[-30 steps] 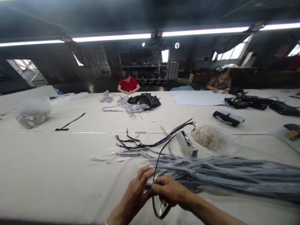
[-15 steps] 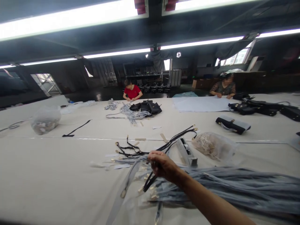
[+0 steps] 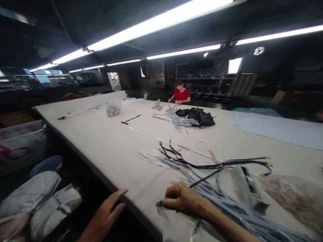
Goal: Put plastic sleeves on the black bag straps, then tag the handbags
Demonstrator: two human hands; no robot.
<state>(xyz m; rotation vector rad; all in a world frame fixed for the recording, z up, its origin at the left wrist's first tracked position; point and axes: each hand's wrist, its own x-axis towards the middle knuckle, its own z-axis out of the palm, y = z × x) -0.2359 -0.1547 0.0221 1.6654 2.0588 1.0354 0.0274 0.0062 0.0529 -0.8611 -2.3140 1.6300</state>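
Note:
My right hand (image 3: 182, 200) is closed in a pinch on the end of a grey-blue strap wrapped in clear plastic (image 3: 174, 218), at the near edge of the long beige table (image 3: 106, 144). A thick bundle of the same grey-blue straps (image 3: 234, 211) runs off to the right behind it. Several black cords with gold ends (image 3: 214, 164) lie just beyond. My left hand (image 3: 107, 211) hangs open, fingers stretched, off the table edge and above the dark floor, holding nothing.
A grey tape dispenser (image 3: 248, 186) and a clear bag of pale pieces (image 3: 292, 195) sit at the right. Black bags (image 3: 199, 117) and more straps lie in front of a person in a red shirt (image 3: 181, 94) across the table. Wrapped bundles (image 3: 37, 201) lie on the floor at left.
The view has swung left, showing the table edge and floor. My right hand has drawn back toward me with a strap. My left hand has come back into view, open.

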